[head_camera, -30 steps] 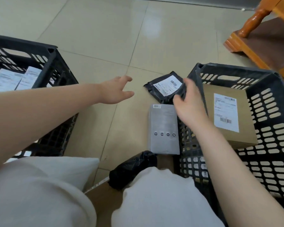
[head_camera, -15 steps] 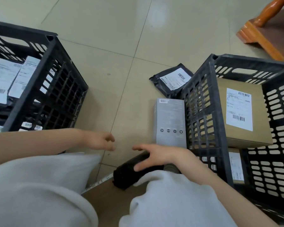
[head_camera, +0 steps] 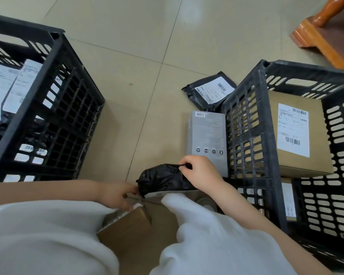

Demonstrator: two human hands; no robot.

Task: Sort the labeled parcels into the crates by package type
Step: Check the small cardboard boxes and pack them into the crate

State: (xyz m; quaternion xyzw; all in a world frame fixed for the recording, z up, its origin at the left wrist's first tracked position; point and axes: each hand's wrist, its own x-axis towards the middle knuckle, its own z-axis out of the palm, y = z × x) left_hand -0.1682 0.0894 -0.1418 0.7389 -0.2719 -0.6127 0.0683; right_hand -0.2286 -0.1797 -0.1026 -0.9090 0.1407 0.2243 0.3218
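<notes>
Fingers of right hand [head_camera: 202, 175] pinched top edge of black poly mailer [head_camera: 163, 180]; left hand [head_camera: 117, 194] fingertips touched its lower corner above cardboard box [head_camera: 131, 231].

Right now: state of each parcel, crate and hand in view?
Right hand: pinching the black bag's top edge.
Left hand: at the bag's lower corner; grip unclear.
Black bag: crumpled, held above a brown box.
Brown box: between the knees.
Grey box: flat on floor, beside right crate.
Labeled black mailer: on floor, label up.
Left crate: holds labeled bags.
Right crate: holds labeled cardboard boxes.
</notes>
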